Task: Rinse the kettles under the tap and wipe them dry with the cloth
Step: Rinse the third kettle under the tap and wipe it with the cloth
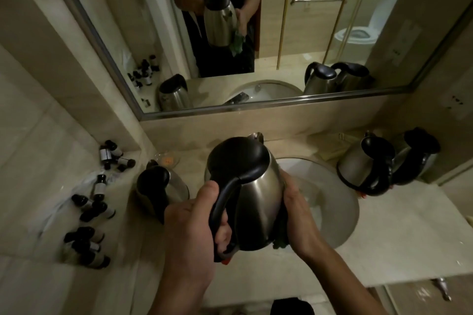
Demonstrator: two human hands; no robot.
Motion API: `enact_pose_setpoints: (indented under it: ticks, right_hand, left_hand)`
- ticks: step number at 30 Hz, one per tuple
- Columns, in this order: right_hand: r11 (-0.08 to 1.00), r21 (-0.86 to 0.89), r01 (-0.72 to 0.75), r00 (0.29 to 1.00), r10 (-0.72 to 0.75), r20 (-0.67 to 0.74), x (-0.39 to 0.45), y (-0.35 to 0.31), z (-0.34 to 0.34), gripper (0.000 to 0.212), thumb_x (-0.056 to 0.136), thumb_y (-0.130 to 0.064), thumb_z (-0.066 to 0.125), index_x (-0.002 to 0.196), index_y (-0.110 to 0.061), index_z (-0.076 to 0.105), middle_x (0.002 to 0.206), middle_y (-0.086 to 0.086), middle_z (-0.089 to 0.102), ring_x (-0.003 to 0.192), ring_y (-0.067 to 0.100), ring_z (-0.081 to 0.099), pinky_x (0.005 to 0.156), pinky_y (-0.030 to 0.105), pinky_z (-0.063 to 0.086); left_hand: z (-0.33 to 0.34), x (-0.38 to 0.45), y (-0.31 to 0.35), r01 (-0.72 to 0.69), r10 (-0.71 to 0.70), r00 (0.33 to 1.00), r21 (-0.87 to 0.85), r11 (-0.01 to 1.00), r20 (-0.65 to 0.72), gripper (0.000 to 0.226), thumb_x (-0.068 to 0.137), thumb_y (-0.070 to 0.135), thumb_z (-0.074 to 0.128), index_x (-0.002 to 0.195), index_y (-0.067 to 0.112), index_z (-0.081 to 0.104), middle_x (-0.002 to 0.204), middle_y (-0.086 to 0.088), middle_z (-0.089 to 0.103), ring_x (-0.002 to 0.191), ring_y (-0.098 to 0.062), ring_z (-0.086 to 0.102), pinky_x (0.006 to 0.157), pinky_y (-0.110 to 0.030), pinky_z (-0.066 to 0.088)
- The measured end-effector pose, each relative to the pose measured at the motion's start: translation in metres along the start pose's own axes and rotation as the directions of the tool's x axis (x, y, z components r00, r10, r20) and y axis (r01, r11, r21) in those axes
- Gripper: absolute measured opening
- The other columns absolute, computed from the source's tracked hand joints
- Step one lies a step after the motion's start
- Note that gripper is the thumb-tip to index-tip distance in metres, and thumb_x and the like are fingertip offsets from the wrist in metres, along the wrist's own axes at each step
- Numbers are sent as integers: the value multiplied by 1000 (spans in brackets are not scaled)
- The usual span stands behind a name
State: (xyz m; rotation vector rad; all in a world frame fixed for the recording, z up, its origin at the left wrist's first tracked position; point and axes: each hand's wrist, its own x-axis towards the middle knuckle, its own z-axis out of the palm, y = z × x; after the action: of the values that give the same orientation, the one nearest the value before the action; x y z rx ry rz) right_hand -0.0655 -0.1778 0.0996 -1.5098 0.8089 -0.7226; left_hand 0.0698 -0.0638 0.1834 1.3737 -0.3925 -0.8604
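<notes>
A steel kettle (258, 199) with a black lid and handle is held tilted over the sink (337, 202). My left hand (192, 227) grips its black handle. My right hand (297, 207) presses a green cloth (281, 242) against the kettle's right side; only a scrap of cloth shows below the hand. Another kettle (158, 186) stands on the counter to the left. Two more kettles (363, 166) (417, 158) stand at the right of the sink. The tap is hidden behind the held kettle.
Several small dark bottles (94, 202) lie on the left ledge. A glass dish (167, 158) sits behind the left kettle. The mirror (256, 33) above the counter (409, 238) reflects the person, the kettles and a toilet.
</notes>
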Motion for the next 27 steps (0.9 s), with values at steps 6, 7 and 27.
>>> enact_pose_setpoints:
  ticks: [6, 7, 27]
  right_hand:
    - [975, -159, 158, 983, -170, -64, -17, -56, 14, 69, 97, -77, 14, 156, -47, 33, 155, -31, 42, 144, -5, 41, 119, 25, 36]
    - [937, -250, 244, 963, -265, -52, -18, -63, 19, 75, 96, -79, 9, 160, -44, 29, 162, -30, 32, 151, -3, 30, 122, 22, 27]
    - [952, -235, 196, 946, -247, -212, 6, -16, 35, 76, 91, -86, 21, 159, -56, 6, 163, 3, 37, 119, 34, 66, 82, 57, 60]
  left_hand:
    - [9, 1, 8, -18, 18, 1000, -4, 1000, -20, 55, 82, 49, 68, 53, 4, 55, 41, -10, 35, 37, -19, 32, 41, -25, 29]
    - [12, 2, 10, -23, 23, 999, -21, 999, -27, 53, 80, 48, 68, 53, 4, 55, 41, -10, 35, 35, -18, 31, 40, -24, 29]
    - [41, 15, 41, -38, 43, 987, 38, 999, -155, 50, 84, 47, 60, 63, 2, 60, 43, -10, 42, 39, -21, 38, 44, -28, 33]
